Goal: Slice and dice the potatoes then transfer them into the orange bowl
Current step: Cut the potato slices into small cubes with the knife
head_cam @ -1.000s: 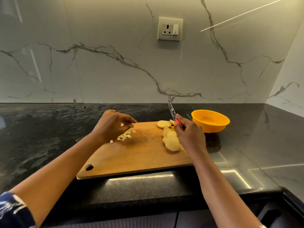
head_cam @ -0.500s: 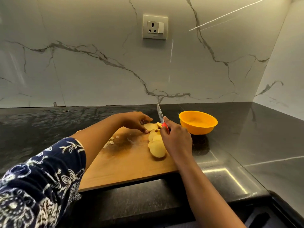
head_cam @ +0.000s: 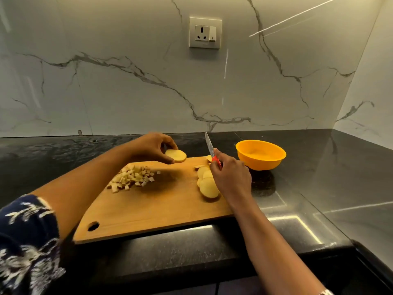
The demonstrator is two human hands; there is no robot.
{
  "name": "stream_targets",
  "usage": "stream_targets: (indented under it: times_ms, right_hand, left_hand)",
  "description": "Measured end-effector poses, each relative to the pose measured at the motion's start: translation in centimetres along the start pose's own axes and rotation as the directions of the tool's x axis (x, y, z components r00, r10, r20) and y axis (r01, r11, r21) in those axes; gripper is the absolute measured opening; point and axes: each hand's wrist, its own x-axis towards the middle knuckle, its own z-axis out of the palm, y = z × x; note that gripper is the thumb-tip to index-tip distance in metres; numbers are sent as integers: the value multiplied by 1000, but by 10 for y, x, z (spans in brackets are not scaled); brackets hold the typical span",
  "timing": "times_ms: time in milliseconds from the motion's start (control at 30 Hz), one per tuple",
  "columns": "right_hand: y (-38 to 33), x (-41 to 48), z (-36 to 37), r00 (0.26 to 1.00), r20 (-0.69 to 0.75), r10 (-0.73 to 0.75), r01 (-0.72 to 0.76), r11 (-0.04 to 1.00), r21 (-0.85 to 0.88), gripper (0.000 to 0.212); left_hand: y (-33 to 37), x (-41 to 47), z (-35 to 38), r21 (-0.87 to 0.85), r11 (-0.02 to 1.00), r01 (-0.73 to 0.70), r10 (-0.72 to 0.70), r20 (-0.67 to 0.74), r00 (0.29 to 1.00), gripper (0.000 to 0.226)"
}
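Dicing underway: left hand point(head_cam: 154, 149) pinches a potato slice point(head_cam: 175, 155) above the board point(head_cam: 148, 209), right hand point(head_cam: 230, 177) grips the knife point(head_cam: 210, 149), so next she'd lay it flat.

A: How much of the knife point(head_cam: 210, 145) can you make out?
B: The blade and a sliver of red handle. The rest is buried in the right hand point(head_cam: 230, 177), which also covers the right side of the potato slices point(head_cam: 207, 186) and the far corner of the cutting board point(head_cam: 159, 205).
A: And the left?
B: The left hand point(head_cam: 152, 147) pinches one slice point(head_cam: 176, 155), and the fingertips behind it are out of sight. The patterned sleeve point(head_cam: 25, 241) is blurred and cut by the left and bottom edges.
A: The diced pile point(head_cam: 131, 177)?
B: Too small to count — so is a speck point(head_cam: 80, 132) far back on the left, whatever it is.
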Motion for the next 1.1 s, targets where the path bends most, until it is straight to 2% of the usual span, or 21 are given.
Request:
stream_targets:
  times_ms: [100,200,267,400,533,600,667,800,900,1033,1100]
  right_hand:
    - [-6,-7,-1,1000,21,-14,14,1000,1,42]
    - [-18,-17,-1,995,94,-46,47,999,-10,43]
    - [-26,-24,1,989,126,-75,77,997,-11,43]
    - [-32,-31,4,983,141,-118,122,992,-20,43]
    - [-32,-37,4,973,182,-139,148,988,-41,44]
    - [-32,-38,5,973,180,-141,152,987,-45,44]
    - [-32,-37,5,974,179,-140,150,988,-43,44]
    - [-30,-38,4,971,197,-133,145,989,-44,44]
    - [-30,-38,4,968,212,-134,147,988,-46,44]
    - [-31,-38,3,961,234,-147,165,985,-59,45]
    - [-32,-40,2,959,236,-160,183,980,-76,45]
  left_hand:
    - [-6,-39,-6,-4,1000,-23,24,146,989,44]
    - [-6,-60,1,-76,997,-5,30,331,943,46]
    - [-4,-61,7,-67,997,-22,45,360,932,49]
    - [-4,-61,13,-97,994,-51,73,247,966,52]
    - [-6,-80,24,-45,997,-61,59,-38,998,48]
    - [0,-89,35,-67,997,-45,38,-103,994,59]
    - [10,-92,45,-30,999,-17,13,-105,994,75]
    - [12,-85,55,118,993,5,13,-151,989,72]
    - [2,-83,52,70,997,10,-1,-131,991,72]
    - [-8,-89,52,-27,999,-37,33,-105,994,102]
    - [-12,-93,53,-17,999,-40,38,-131,991,101]
